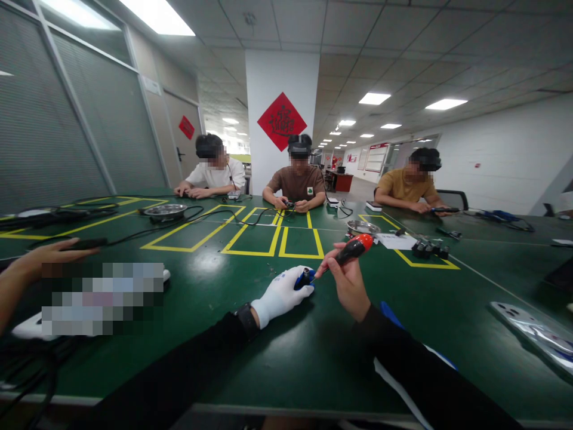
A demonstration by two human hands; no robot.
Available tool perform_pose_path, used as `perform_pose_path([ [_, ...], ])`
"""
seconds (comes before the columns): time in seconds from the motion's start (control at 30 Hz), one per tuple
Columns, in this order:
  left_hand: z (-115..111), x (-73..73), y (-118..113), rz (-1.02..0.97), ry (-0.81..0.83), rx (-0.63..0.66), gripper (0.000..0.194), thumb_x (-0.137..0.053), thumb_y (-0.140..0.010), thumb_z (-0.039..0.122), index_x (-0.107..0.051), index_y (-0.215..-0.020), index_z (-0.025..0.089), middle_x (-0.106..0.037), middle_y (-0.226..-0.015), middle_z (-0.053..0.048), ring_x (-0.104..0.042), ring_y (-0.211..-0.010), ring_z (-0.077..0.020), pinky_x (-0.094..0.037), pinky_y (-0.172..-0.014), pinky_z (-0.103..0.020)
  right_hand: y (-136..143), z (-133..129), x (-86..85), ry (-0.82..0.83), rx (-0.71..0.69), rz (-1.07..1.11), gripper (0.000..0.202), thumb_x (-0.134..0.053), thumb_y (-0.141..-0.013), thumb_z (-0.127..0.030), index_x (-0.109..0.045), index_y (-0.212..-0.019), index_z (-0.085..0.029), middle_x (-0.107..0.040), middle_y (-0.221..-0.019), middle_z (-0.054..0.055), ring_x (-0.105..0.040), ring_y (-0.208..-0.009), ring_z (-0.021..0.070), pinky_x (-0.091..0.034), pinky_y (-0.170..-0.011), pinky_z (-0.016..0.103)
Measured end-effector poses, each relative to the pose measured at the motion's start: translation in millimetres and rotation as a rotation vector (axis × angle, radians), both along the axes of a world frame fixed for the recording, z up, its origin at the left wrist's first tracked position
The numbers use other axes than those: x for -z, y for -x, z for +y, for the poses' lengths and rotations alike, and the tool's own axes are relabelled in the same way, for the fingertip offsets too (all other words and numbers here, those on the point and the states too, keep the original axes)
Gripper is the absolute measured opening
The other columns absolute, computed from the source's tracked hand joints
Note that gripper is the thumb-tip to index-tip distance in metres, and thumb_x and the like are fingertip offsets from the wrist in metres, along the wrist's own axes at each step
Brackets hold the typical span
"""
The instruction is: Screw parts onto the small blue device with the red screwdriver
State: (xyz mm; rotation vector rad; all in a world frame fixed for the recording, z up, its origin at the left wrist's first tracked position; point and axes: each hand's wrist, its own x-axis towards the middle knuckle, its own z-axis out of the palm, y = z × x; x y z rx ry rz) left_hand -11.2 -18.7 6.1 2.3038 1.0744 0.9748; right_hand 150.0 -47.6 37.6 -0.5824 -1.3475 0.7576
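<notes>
My left hand (280,295), in a white glove with a blue palm, rests on the green table and is closed around a small black part (305,278). Fingers hide most of that part, so I cannot make out its kind. Bare, my right hand (348,285) grips a screwdriver (356,248) by its black handle with a red end. The handle tilts up to the right, and the thin shaft points down-left at the black part; whether the tip touches it is too small to tell. Another blue-and-white glove (392,314) lies partly beneath my right forearm.
Metal bowls (165,211) (363,227) and several black blocky parts (430,249) stand farther off. A phone (532,334) lies at right. A co-worker's hand (54,254) reaches in from the left, near cables. Several people sit across the yellow-taped table (250,286).
</notes>
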Motion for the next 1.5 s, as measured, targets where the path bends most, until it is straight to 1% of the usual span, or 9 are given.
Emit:
perform_pose_path([
  [0.2,-0.2,-0.2,0.3,0.001,-0.010,-0.001,0.033,-0.054,-0.081,0.037,-0.059,-0.110,0.023,-0.064,-0.105,-0.003,-0.059,-0.095,-0.0207,-0.046,-0.089,-0.032,0.5,-2.4,3.3,-0.003,-0.042,-0.003,0.039,-0.047,-0.089,-0.027,-0.037,-0.126,-0.029,-0.055,-0.092,-0.001,-0.060,-0.067,0.0133,-0.050,-0.078,0.036],
  [0.37,-0.3,-0.6,-0.7,0.015,-0.001,-0.013,0.035,-0.054,-0.080,0.037,-0.057,-0.112,0.024,-0.064,-0.104,-0.003,-0.059,-0.095,-0.0211,-0.046,-0.089,-0.032,3.0,-8.4,1.2,-0.024,0.024,-0.086,0.031,-0.053,-0.087,-0.028,-0.046,-0.117,-0.026,-0.059,-0.114,0.005,-0.062,-0.074,0.0146,-0.049,-0.082,0.038],
  [0.53,0.3,-0.2,-0.5,0.025,-0.017,-0.012,0.033,-0.054,-0.080,0.036,-0.058,-0.110,0.023,-0.064,-0.105,-0.003,-0.059,-0.096,-0.0214,-0.047,-0.087,-0.032,0.7,-6.7,0.4,0.002,0.029,-0.137,0.010,-0.058,-0.084,-0.029,-0.055,-0.089,-0.021,-0.065,-0.082,0.003,-0.062,-0.070,0.0169,-0.049,-0.079,0.038],
  [0.63,1.7,1.9,0.0,0.016,-0.017,-0.009,0.032,-0.054,-0.080,0.036,-0.059,-0.110,0.023,-0.064,-0.106,-0.003,-0.059,-0.097,-0.0213,-0.046,-0.088,-0.031,-0.6,-2.9,3.1,0.007,0.021,-0.094,0.012,-0.059,-0.084,-0.027,-0.051,-0.092,-0.023,-0.058,-0.071,-0.003,-0.058,-0.063,0.0148,-0.049,-0.073,0.034],
  [0.8,2.8,4.3,0.6,0.009,-0.021,-0.017,0.034,-0.054,-0.081,0.039,-0.058,-0.111,0.024,-0.064,-0.105,-0.002,-0.059,-0.096,-0.0211,-0.046,-0.088,-0.032,-0.7,1.1,9.7,-0.020,-0.009,-0.007,0.033,-0.048,-0.087,-0.024,-0.041,-0.119,-0.028,-0.054,-0.087,-0.003,-0.056,-0.067,0.0127,-0.047,-0.082,0.036],
  [1.0,1.9,3.1,0.9,0.017,-0.019,-0.023,0.036,-0.054,-0.081,0.039,-0.057,-0.114,0.024,-0.064,-0.105,-0.002,-0.059,-0.096,-0.0213,-0.047,-0.085,-0.031,1.7,-4.4,3.1,-0.004,0.063,-0.047,0.032,-0.052,-0.087,-0.026,-0.046,-0.118,-0.027,-0.054,-0.119,0.005,-0.061,-0.078,0.0148,-0.047,-0.086,0.038],
  [1.23,1.9,2.5,0.0,0.013,-0.012,0.005,0.032,-0.055,-0.081,0.036,-0.058,-0.110,0.023,-0.065,-0.104,-0.002,-0.059,-0.095,-0.0206,-0.046,-0.087,-0.031,0.2,-1.3,3.1,0.009,0.004,-0.054,0.013,-0.059,-0.084,-0.027,-0.047,-0.089,-0.023,-0.061,-0.077,-0.001,-0.059,-0.060,0.0139,-0.049,-0.070,0.033],
  [1.33,1.4,2.0,0.0,0.011,-0.014,0.002,0.031,-0.055,-0.081,0.036,-0.059,-0.109,0.022,-0.065,-0.105,-0.002,-0.059,-0.096,-0.0205,-0.046,-0.087,-0.031,0.4,0.4,7.2,-0.002,-0.020,-0.014,0.016,-0.056,-0.086,-0.026,-0.046,-0.098,-0.025,-0.054,-0.075,-0.005,-0.054,-0.057,0.0109,-0.048,-0.066,0.030],
  [1.5,2.2,3.0,0.6,0.016,-0.022,-0.011,0.034,-0.055,-0.080,0.038,-0.058,-0.111,0.023,-0.064,-0.106,-0.003,-0.059,-0.096,-0.0207,-0.045,-0.088,-0.032,0.9,-0.6,10.4,0.004,0.026,-0.034,0.028,-0.044,-0.090,-0.027,-0.044,-0.118,-0.026,-0.052,-0.090,-0.001,-0.055,-0.073,0.0119,-0.045,-0.084,0.033],
])
